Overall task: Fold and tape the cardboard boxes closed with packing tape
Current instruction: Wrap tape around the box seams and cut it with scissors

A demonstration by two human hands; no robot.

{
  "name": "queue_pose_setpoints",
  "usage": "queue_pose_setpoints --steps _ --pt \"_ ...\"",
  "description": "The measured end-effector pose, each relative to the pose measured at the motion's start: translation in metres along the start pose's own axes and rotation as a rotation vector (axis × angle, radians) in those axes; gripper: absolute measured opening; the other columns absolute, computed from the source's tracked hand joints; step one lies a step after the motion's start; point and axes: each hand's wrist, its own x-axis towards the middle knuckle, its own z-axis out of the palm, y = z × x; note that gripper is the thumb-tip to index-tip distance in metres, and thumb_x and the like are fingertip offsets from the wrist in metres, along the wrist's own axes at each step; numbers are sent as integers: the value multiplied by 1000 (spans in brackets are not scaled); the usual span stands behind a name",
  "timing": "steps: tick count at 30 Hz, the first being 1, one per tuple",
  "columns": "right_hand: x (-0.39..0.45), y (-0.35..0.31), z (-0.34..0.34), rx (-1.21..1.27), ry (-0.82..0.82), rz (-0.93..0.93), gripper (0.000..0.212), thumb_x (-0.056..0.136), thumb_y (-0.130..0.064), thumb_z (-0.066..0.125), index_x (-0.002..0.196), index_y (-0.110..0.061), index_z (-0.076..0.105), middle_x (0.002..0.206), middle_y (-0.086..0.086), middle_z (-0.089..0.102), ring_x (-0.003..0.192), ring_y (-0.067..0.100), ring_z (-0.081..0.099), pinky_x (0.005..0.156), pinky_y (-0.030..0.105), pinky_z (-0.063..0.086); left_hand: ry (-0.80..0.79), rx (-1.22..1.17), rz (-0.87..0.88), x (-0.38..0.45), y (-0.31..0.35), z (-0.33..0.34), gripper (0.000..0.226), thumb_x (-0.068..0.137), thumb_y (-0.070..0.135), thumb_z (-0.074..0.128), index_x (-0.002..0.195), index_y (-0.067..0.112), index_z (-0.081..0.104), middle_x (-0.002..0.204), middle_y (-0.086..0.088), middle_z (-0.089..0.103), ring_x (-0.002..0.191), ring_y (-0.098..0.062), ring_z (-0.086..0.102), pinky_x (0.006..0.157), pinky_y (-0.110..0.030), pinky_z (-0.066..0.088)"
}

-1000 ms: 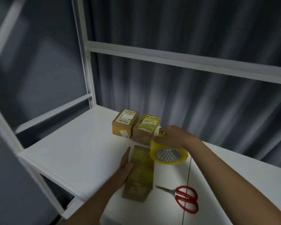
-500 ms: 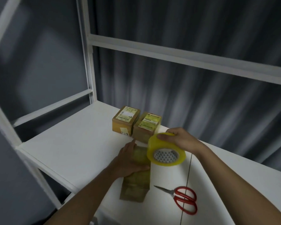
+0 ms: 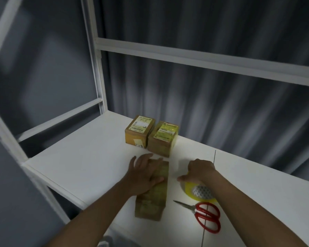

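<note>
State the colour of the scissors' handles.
Red; the scissors show clearly in the head view, the only one.

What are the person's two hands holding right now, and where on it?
The right hand grips the yellow tape roll at its upper rim. The left hand holds nothing; it presses flat on top of the long cardboard box.

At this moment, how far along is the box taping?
Two labelled boxes stand closed at the back of the table; their tape is hard to confirm. In hand: the left hand presses flat on the near box while the right hand holds the tape roll beside it. Left: probably cutting the tape; the scissors lie untouched.
</note>
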Motion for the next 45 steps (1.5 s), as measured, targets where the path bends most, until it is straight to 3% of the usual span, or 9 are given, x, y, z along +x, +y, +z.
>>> queue_pose_setpoints --steps 5,9,12,16,23,30,34,38,45 --pt "-1 -13 8 -83 66 -33 71 82 -73 43 127 -19 53 124 3 59 115 25 56 90 36 42 -40 -17 -50 -3 32 -1 60 101 44 24 151 16 6 159 -6 -2 146 -26 -5 115 -47 17" --pt "-9 -1 7 216 84 -112 51 89 -55 48 134 -32 43 134 -2 53 121 20 50 94 31 39 -145 -170 -244 0 45 5 102 81 75 38 149 21 -13 156 -3 -23 142 -26 -24 112 -61 9" --pt "-15 27 7 508 73 -68 42 84 -50 57 124 -36 51 124 -5 59 108 15 56 88 28 44 -156 -91 -279 3 50 6 102 85 62 47 147 16 -19 153 -7 -30 140 -28 -29 112 -62 5" --pt "-23 50 19 600 32 46 80 55 -83 59 116 -30 61 117 -7 59 106 16 56 86 30 46 -137 -86 -300 2 51 3 93 89 47 44 146 12 -21 152 -10 -33 139 -30 -30 113 -59 10" --pt "-27 56 23 945 80 -18 30 84 -48 64 87 -19 71 90 -1 70 88 18 66 78 26 50 25 -349 -218 6 37 2 74 93 42 43 148 31 -5 158 -2 -13 145 -26 -13 111 -55 15" --pt "-23 48 -7 775 131 -65 37 80 -57 64 87 -21 71 91 -1 69 85 15 63 77 30 51 88 -907 -169 11 10 17 78 62 66 53 134 59 24 153 6 23 141 -21 21 113 -51 26" --pt "-20 36 -16 729 204 -115 36 78 -62 63 100 -34 64 108 -6 61 94 13 57 79 27 47 -4 -920 -87 8 7 7 57 76 50 45 127 61 20 156 6 9 145 -15 6 117 -45 18" --pt "-20 20 -31 629 258 -191 34 79 -64 60 97 -36 62 102 -9 61 91 12 57 81 30 50 -24 -961 -37 6 -6 6 52 98 11 37 131 50 26 137 14 39 128 -6 41 107 -32 38" --pt "-18 -7 -52 674 280 -215 42 77 -65 61 106 -35 62 106 -8 58 94 15 56 79 30 50 90 -442 -159 4 -4 10 59 95 22 39 148 21 13 156 2 13 140 -18 19 111 -42 31"
